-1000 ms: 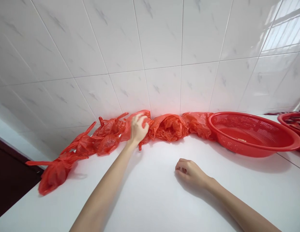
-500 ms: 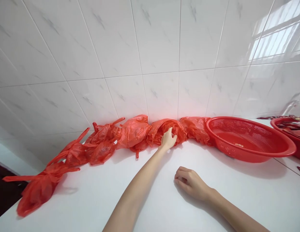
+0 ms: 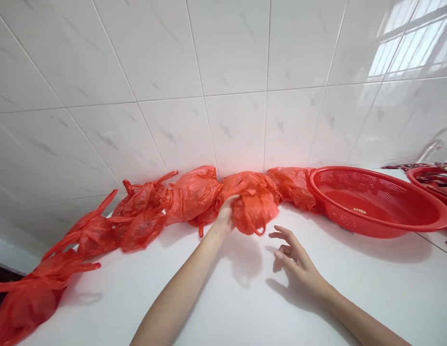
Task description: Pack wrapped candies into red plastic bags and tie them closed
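Several tied red plastic bags lie in a row along the foot of the white tiled wall, on a white countertop. My left hand is closed on one of them, a red bag near the middle of the row, which is pulled a little away from the wall and lifted off the counter. My right hand hovers just above the counter to the right and slightly nearer, fingers spread and empty, a short gap from the held bag.
A large red perforated basket stands on the counter at the right, against the wall. A second red basin with dark contents shows at the far right edge. The counter's left end drops off past the last bag.
My left hand moved right along the row, took hold of the middle bag and drew it out from the wall. My right hand rose from the counter and opened its fingers.
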A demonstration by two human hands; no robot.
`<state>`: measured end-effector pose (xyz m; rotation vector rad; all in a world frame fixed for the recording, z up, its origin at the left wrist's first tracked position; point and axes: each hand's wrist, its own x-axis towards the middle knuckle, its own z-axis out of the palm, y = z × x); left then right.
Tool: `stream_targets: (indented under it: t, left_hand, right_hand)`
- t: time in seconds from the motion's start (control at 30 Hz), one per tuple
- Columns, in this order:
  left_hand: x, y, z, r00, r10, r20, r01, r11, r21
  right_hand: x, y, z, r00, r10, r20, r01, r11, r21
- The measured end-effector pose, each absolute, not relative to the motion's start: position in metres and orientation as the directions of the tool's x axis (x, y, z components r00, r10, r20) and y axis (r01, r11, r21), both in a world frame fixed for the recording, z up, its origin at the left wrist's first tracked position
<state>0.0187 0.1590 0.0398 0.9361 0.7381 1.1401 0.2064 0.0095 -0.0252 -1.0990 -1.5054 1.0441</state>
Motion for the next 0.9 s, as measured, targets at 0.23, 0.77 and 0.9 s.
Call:
stream_targets:
  t: [0.23, 0.77, 0.9]
  left_hand:
    - [0.021, 0.110, 0.030, 0.510, 0.858, -0.060, -0.322, 0.255, 0.912]
    - [-0.053, 0.109, 0.055, -0.095, 0.994, 0.058, -0.235, -0.079, 0.969]
    - [-0.032, 0.082, 0.071, -0.081, 0.931, 0.355, 0.001, -0.356, 0.934]
  right_hand:
    - [0.207, 0.011, -0.022, -0.076, 0.993, 0.093, -0.235, 0.072, -0.969]
    - [0.236, 0.032, 0.011, 0.330, 0.935, 0.132, -0.240, 0.218, -0.946]
    - [0.230, 0.024, 0.019, 0.257, 0.961, 0.105, -0.200, 0.159, -0.967]
